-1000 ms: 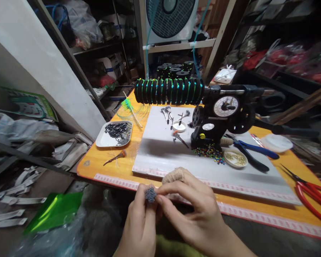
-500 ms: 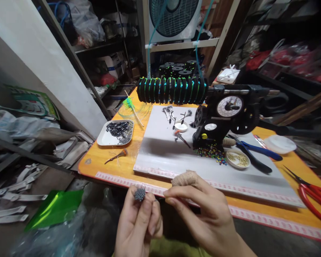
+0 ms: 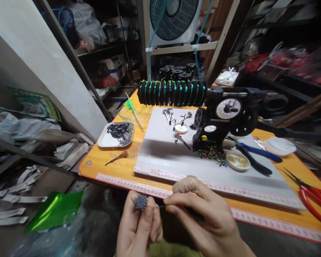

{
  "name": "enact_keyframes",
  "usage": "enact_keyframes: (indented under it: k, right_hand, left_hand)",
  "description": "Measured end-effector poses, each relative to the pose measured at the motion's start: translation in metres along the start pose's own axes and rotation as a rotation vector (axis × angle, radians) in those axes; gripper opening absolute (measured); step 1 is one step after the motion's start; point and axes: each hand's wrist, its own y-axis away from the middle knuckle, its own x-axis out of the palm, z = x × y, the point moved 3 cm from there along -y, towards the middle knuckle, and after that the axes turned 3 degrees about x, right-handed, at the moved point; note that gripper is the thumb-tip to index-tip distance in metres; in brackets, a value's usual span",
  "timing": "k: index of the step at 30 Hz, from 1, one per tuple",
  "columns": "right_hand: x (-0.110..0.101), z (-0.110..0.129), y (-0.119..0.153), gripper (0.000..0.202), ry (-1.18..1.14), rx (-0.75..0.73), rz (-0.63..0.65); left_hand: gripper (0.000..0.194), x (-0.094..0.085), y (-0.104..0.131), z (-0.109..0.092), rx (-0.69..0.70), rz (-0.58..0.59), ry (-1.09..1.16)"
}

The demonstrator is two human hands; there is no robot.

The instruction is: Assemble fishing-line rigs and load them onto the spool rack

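Observation:
My left hand (image 3: 141,226) is closed around a tight bundle of grey-tipped stems (image 3: 141,202), heads up, in front of the table's near edge. Just to its right, my right hand (image 3: 203,214) pinches a thin dark strand (image 3: 162,206) between thumb and forefinger. The strand runs toward the left hand; what it is made of is too small to tell. Tan wrapping (image 3: 186,184) covers a finger of the right hand. Beyond the hands lies a grey board (image 3: 160,160) on the orange table (image 3: 93,162).
A black geared machine (image 3: 216,121) carries a row of black spools (image 3: 172,93). A white tray (image 3: 103,139) of dark tubes stands left. At right are blue-and-black pliers (image 3: 254,157), red-handled scissors (image 3: 310,196) and a dish of gold bits (image 3: 238,161). Colored beads (image 3: 210,155) lie by the machine.
Both hands sit slightly lower in the picture and keep their grips. The dark strand between them shows more clearly. Objects on the table have not moved.

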Motion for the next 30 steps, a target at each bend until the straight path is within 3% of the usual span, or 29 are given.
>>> enact_keyframes:
  k: [7, 12, 17, 20, 22, 25, 26, 28, 30]
  right_hand:
    - [0.004, -0.006, 0.002, 0.018, -0.182, 0.039, 0.011]
    - [0.006, -0.002, 0.0, 0.017, -0.129, 0.007, 0.022]
    - [0.017, -0.003, 0.004, 0.015, 0.125, -0.095, 0.01]
    - [0.019, -0.008, 0.005, 0.015, 0.233, -0.139, 0.001]
    - [0.014, -0.011, 0.003, 0.017, 0.296, -0.159, -0.027]
    - [0.003, -0.014, -0.005, 0.019, 0.329, -0.158, -0.015]
    - [0.0, -0.015, -0.009, 0.02, 0.316, -0.148, 0.002]
    - [-0.004, -0.017, -0.015, 0.019, 0.27, -0.107, 0.033]
    - [-0.006, -0.02, -0.019, 0.017, 0.233, -0.065, 0.051]
  left_hand:
    - [0.034, 0.003, 0.003, 0.008, -0.001, -0.149, -0.086]
    - [0.029, 0.007, 0.001, 0.011, 0.044, -0.232, -0.095]
    - [0.02, 0.016, -0.008, 0.005, 0.362, -0.185, 0.046]
    - [0.013, 0.017, -0.013, -0.003, 0.547, -0.085, 0.135]
    - [0.011, 0.011, -0.017, -0.017, 0.694, -0.069, 0.112]
    - [0.009, -0.01, -0.035, -0.051, 0.876, -0.181, -0.141]
    - [0.012, -0.019, -0.046, -0.064, 0.864, -0.211, -0.281]
    - [0.012, -0.035, -0.074, -0.092, 0.891, -0.159, -0.691]
    - [0.012, -0.053, -0.109, -0.116, 0.81, -0.124, -0.889]
